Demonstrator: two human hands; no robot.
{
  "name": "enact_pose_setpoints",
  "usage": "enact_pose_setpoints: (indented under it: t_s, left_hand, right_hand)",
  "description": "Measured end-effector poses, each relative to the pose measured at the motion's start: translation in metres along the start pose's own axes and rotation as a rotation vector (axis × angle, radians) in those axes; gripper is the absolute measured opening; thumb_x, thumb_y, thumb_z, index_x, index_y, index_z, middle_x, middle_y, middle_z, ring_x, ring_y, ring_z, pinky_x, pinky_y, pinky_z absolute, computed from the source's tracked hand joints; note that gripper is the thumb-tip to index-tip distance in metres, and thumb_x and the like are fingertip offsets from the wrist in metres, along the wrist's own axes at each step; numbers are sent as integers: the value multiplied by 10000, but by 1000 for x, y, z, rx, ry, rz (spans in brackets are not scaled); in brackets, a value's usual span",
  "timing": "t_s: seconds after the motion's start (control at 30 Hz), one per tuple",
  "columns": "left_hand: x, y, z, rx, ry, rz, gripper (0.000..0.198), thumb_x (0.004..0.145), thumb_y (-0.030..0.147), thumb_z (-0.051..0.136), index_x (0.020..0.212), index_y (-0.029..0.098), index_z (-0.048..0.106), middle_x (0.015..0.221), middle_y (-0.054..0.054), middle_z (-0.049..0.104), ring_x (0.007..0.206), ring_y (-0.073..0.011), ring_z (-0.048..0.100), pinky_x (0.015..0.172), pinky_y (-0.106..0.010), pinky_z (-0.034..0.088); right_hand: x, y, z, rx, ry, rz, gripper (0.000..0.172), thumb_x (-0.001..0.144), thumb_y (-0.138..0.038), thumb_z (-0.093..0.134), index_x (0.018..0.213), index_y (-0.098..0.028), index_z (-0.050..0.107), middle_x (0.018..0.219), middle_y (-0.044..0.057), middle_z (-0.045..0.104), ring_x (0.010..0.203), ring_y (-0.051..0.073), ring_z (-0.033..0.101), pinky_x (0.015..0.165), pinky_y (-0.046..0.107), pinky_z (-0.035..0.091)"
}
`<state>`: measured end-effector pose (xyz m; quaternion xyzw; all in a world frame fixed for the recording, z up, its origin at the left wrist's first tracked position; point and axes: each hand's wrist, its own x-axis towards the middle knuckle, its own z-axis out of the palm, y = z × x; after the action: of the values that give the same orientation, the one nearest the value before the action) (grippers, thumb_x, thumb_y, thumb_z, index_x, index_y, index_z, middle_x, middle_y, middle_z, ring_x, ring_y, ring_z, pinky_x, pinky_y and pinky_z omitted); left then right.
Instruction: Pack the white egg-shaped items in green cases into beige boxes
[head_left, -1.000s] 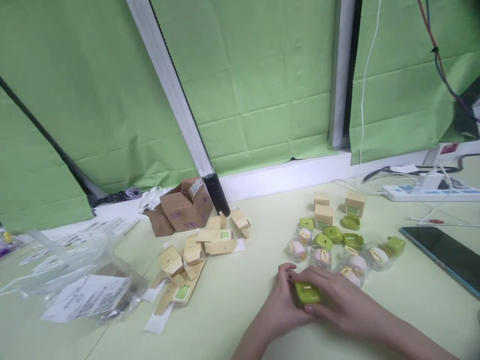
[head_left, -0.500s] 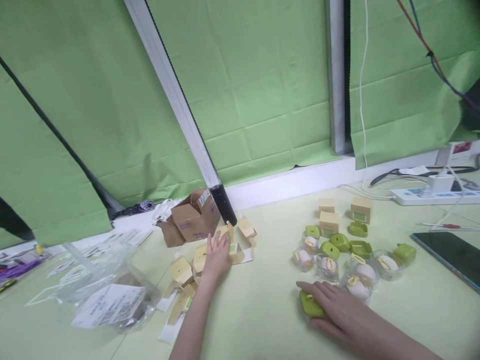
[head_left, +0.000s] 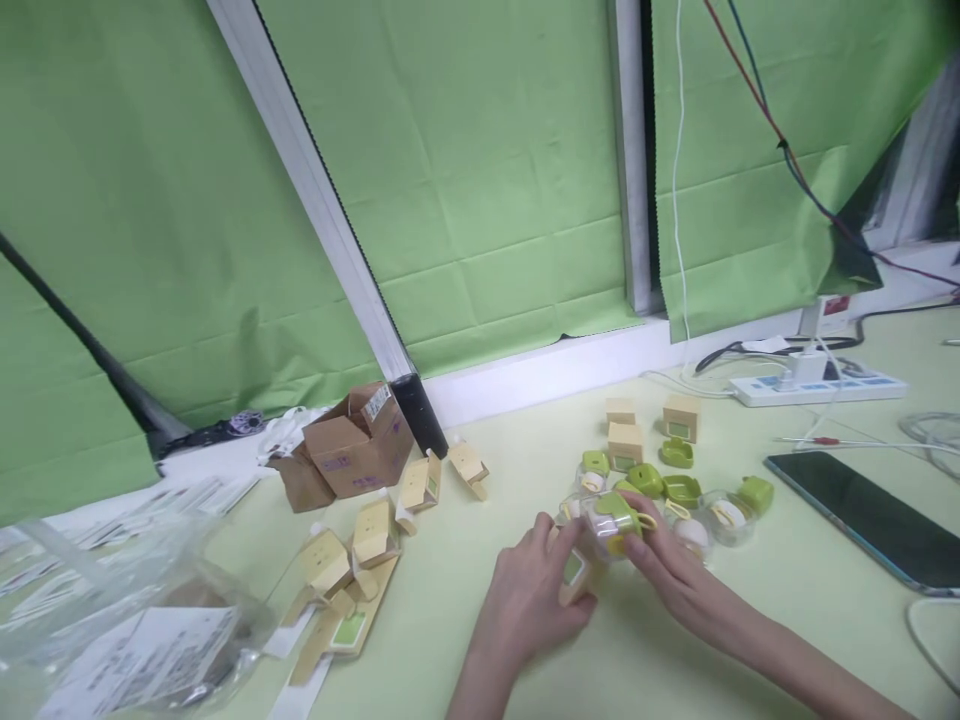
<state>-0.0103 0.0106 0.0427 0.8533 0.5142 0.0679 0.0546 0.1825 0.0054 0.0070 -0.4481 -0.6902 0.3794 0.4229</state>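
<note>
Near the middle of the table my left hand [head_left: 529, 590] grips a small tan cardboard box [head_left: 576, 570] with a green-and-white panel. Fingers of my right hand [head_left: 679, 575] close round a small green case with a clear plastic shell [head_left: 611, 515] and a yellow loop, held right against the box. My fingers cover part of both. Behind them sit clear round shells [head_left: 688, 535] with pale contents, green cases [head_left: 645, 480] and upright tan boxes [head_left: 625, 443]. Folded-open tan boxes [head_left: 375, 535] lie to the left.
A brown carton [head_left: 360, 445] stands by a black post foot [head_left: 420, 415] at the window. A plastic bag with a label [head_left: 150, 640] covers the left. On the right are a phone [head_left: 862, 515], a power strip [head_left: 817, 388] and cables.
My left hand has come right from the open boxes with a tan box. My right hand has lifted the green case off the table. The view has turned somewhat right.
</note>
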Motion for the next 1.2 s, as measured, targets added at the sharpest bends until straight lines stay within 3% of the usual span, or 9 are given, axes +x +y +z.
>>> enact_pose_setpoints:
  t_s: [0.2,0.3,0.5,0.63,0.87,0.93,1.07,1.13,1.2]
  left_hand:
    - [0,2,12,-143,34,-50,823,678,374,571,1398,287,183,1121,-79,477,858,-257,557,636,-311,424]
    - [-2,5,18,-187,42,-73,863,689,365,558,1423,248,119,1173,-101,458,897,-280,548,668,-334,431]
    - [-5,12,30,-353,103,-89,884,713,335,558,1430,277,44,1201,-96,443,993,-289,517,762,-346,434]
    - [-4,16,32,-501,100,-117,941,690,310,594,1427,284,9,1231,-93,412,1031,-278,504,831,-360,424]
    - [-11,2,27,-850,-76,-113,1189,476,336,795,1386,227,37,1220,-112,408,1103,-270,452,926,-361,374]
    - [-13,-6,27,-880,-100,-196,1035,481,330,788,1308,211,177,1147,-102,451,1022,-256,496,864,-354,407]
    - [-6,-17,26,-967,183,-329,628,590,267,715,1106,228,360,1102,-83,486,972,-235,515,807,-336,431]
    - [0,-17,28,-1075,429,-350,650,563,268,752,1093,234,376,1198,-93,451,1094,-253,465,894,-351,396]
    - [4,-16,32,-1277,551,-426,704,567,322,771,1133,248,360,1287,-106,402,1166,-266,430,938,-370,372]
  right_hand:
    - [8,-1,2,-52,100,46,439,871,-519,412,1225,-270,338,1074,59,581,914,226,601,775,357,510]
    - [10,-3,3,-104,115,41,390,823,-542,481,1081,-250,483,951,36,591,772,199,585,681,320,509]
    - [14,-2,3,-90,142,78,372,805,-539,508,1013,-231,489,684,-33,518,591,156,516,542,285,452]
    - [16,2,0,-151,122,103,338,819,-562,470,793,-225,463,636,-43,471,575,145,484,523,272,416]
    - [14,-6,-6,-120,193,169,321,809,-548,483,903,-241,470,794,-13,561,594,150,516,517,265,420]
    - [14,-9,-8,-89,213,219,325,804,-553,485,920,-251,469,828,-12,585,597,156,540,511,265,422]
    - [16,-11,-11,34,245,257,323,810,-563,475,921,-261,454,875,-12,611,617,167,592,559,290,453]
    - [16,-10,-11,137,263,218,307,828,-557,451,907,-261,445,851,-21,596,585,156,591,562,293,464]
    - [14,-9,-6,199,244,175,289,853,-540,416,895,-256,450,795,-27,569,578,154,578,548,287,469]
